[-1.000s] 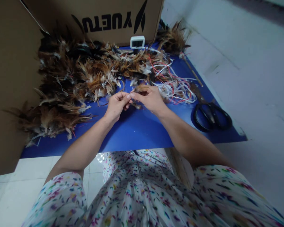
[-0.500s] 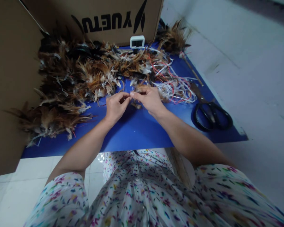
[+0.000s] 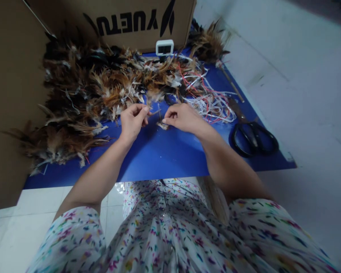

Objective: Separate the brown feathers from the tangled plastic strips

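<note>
My left hand (image 3: 133, 120) is closed in a pinch on a feather, whose thin quill (image 3: 156, 112) sticks out to the right of the fingertips. Just right of it, my right hand (image 3: 182, 118) has its thumb and forefinger pressed together beside a thin upright strand; what they hold is too small to make out. A small pale feather scrap (image 3: 162, 126) lies below the right fingertips. Beyond the hands spreads a big heap of brown and black feathers (image 3: 108, 83). White and red strings (image 3: 213, 106) lie tangled right of my right hand.
Black-handled scissors (image 3: 252, 139) rest at the right of the blue tabletop (image 3: 165, 159). Behind them lies a thin stick (image 3: 232, 84), near another feather bunch (image 3: 210, 43). A white digital timer (image 3: 164, 48) stands before a cardboard box (image 3: 130, 38). More cardboard (image 3: 14, 106) borders the left side.
My hands were together at the fingertips and have come apart. The left has moved left with the feather, the right slightly down. A feather tuft now shows beyond the left fingertips.
</note>
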A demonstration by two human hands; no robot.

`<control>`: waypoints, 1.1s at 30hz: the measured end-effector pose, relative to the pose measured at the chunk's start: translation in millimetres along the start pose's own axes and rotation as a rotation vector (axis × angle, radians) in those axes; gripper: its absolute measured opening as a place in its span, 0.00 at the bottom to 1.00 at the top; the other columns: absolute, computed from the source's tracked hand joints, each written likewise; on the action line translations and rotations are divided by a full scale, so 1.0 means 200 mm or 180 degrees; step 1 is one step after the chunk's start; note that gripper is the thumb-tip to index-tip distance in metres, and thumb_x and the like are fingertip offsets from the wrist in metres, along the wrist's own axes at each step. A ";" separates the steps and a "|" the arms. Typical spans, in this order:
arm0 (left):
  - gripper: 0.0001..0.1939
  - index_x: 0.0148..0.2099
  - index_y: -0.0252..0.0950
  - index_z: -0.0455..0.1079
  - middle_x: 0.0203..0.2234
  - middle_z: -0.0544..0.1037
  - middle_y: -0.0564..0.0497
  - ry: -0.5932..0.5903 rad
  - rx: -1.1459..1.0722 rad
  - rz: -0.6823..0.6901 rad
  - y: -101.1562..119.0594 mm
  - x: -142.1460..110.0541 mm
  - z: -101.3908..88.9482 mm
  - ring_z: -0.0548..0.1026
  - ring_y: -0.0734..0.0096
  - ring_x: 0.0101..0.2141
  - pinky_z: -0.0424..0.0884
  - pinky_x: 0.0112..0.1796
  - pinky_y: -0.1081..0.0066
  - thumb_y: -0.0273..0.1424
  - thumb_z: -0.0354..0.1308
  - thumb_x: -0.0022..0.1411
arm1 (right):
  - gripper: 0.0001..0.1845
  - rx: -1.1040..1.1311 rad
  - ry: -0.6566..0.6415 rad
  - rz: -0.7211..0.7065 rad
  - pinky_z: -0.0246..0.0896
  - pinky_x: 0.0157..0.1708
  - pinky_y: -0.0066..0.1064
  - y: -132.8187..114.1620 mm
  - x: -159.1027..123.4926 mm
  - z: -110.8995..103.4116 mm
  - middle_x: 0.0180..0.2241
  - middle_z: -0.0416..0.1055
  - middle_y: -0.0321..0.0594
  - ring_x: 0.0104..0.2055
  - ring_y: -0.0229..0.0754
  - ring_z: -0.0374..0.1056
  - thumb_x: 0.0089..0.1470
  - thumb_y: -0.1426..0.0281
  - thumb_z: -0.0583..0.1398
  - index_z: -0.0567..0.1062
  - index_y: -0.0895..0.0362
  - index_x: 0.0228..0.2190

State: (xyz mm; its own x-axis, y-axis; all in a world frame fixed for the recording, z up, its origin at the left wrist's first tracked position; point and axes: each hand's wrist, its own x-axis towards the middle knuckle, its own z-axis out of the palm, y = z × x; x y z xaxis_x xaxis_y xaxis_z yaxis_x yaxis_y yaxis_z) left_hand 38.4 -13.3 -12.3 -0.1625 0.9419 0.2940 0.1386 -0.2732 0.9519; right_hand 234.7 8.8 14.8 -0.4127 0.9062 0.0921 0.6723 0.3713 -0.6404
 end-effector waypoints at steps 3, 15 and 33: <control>0.20 0.30 0.35 0.73 0.16 0.74 0.56 -0.0003 -0.0183 -0.0176 0.00 0.01 0.00 0.66 0.81 0.14 0.63 0.16 0.79 0.47 0.70 0.54 | 0.04 -0.0709 -0.0543 0.0122 0.58 0.36 0.31 -0.04 -0.02 -0.01 0.31 0.79 0.41 0.34 0.41 0.72 0.52 0.70 0.66 0.81 0.58 0.30; 0.19 0.31 0.36 0.71 0.24 0.79 0.53 -0.0197 -0.0405 -0.0540 0.00 0.01 0.00 0.69 0.83 0.16 0.63 0.17 0.79 0.46 0.70 0.55 | 0.05 0.1169 -0.0477 -0.0075 0.61 0.28 0.26 0.00 -0.01 -0.04 0.22 0.75 0.34 0.25 0.34 0.68 0.44 0.78 0.67 0.77 0.58 0.22; 0.24 0.31 0.38 0.70 0.18 0.74 0.55 -0.0856 -0.0556 -0.0563 0.03 -0.03 0.01 0.73 0.75 0.19 0.67 0.18 0.77 0.51 0.72 0.47 | 0.15 0.2405 -0.0501 0.0248 0.56 0.17 0.22 -0.04 -0.03 -0.11 0.19 0.73 0.32 0.20 0.32 0.66 0.42 0.78 0.73 0.73 0.59 0.29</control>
State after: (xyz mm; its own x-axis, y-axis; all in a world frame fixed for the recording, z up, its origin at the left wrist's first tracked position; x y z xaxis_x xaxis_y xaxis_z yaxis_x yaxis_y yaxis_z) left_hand 41.2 -19.5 -9.1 0.0969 0.9889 0.1126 -0.0414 -0.1090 0.9932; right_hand 245.3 5.2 35.3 -0.5018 0.8636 -0.0476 0.1248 0.0178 -0.9920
